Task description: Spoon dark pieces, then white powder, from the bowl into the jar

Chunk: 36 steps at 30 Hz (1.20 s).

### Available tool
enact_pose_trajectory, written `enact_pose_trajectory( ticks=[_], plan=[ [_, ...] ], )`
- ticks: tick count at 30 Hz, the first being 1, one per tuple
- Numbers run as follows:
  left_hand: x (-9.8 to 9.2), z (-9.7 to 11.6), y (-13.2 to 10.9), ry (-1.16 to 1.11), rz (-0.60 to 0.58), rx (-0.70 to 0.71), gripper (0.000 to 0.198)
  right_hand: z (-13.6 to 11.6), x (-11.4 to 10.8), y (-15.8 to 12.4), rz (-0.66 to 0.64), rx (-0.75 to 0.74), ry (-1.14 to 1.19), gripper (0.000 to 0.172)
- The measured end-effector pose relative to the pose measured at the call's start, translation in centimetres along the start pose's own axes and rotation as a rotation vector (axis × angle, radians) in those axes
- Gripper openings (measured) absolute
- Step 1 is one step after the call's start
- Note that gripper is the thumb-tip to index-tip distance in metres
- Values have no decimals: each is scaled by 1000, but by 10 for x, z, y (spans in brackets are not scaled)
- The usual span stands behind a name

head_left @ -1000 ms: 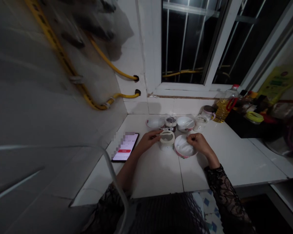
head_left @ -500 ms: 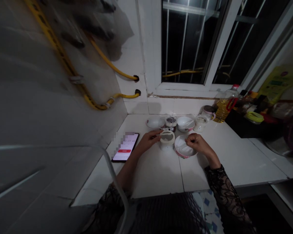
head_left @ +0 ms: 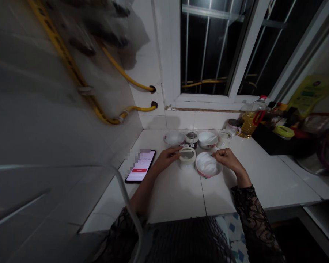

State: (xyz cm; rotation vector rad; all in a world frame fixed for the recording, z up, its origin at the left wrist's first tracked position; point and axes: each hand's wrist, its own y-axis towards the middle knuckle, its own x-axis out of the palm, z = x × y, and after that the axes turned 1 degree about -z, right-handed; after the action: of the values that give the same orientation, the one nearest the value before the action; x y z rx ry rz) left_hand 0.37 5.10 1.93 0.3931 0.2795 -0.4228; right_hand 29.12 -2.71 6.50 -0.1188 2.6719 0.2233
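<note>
My left hand [head_left: 168, 159] is closed at the left rim of a squat pale jar [head_left: 188, 165], with thumb and fingers by its raised clear lid. Right of the jar stands a white bowl with a pink pattern [head_left: 205, 174], and a white, powder-like heap [head_left: 207, 164] lies in it. At this bowl's right rim my right hand [head_left: 227, 159] is pinched shut. A small thin bit shows at its fingertips, too little to name. Behind are a jar with dark contents [head_left: 191, 138], a second bowl [head_left: 207, 140] with a white spoon in it, and a lidded pale jar [head_left: 224, 139].
A lit phone [head_left: 140, 167] lies left of my forearm. A shallow white dish [head_left: 173, 138] stands at the back wall. To the right are a glass mug [head_left: 233, 127], an oil bottle [head_left: 248, 124] and several condiments on a black stand [head_left: 271, 142]. A pale bent bar crosses the lower left.
My right hand has shifted slightly right, from over the bowl to its rim, and more of the white heap shows. The left hand stays at the jar.
</note>
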Motion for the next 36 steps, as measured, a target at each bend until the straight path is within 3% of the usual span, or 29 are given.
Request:
enact_pose_trajectory(
  ticks=[10, 16, 19, 22, 25, 28, 32, 36],
  plan=[
    [1, -1, 0, -16, 18, 7, 47, 8, -4, 2, 123, 60, -7, 45],
    [0, 0, 0, -4, 7, 4, 47, 4, 2, 7, 308, 60, 44, 47],
    [1, 0, 0, 4, 13, -1, 48, -8, 17, 8, 402, -51, 5, 48],
    [1, 0, 0, 8, 7, -4, 48, -19, 36, 8, 504, -277, -171, 45],
    [1, 0, 0, 8, 8, -6, 50, -24, 51, 8, 388, -559, -484, 41],
    [1, 1, 0, 12, 4, -7, 50, -25, 54, 7, 257, -686, -671, 38],
    [1, 0, 0, 11, -1, -4, 49, -22, 46, 6, 393, -635, -549, 38],
    [0, -2, 1, 0, 7, 1, 47, -15, 24, 3, 529, -371, -283, 42]
  ],
)
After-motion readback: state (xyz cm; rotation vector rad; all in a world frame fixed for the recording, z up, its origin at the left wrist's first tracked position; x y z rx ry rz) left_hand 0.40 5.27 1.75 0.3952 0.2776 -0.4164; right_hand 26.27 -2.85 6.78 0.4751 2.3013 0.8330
